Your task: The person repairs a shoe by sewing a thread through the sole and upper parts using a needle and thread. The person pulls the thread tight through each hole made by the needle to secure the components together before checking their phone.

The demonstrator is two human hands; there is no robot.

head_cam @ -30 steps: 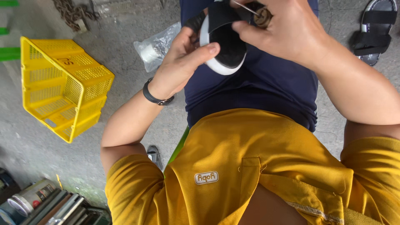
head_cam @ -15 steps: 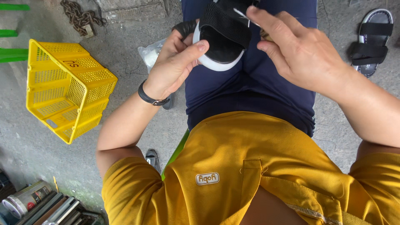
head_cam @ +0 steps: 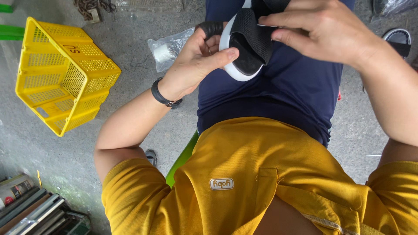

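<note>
The black shoe (head_cam: 250, 43) is cupped by the left hand (head_cam: 196, 65), thumb pressed on its white sole. The upper is pinched by the right hand (head_cam: 322, 32); a steady grip should be kept.

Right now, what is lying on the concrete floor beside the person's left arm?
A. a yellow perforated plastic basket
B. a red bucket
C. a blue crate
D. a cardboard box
A: a yellow perforated plastic basket lies tipped on the floor beside the left hand, which holds the black shoe with a white sole.
</note>
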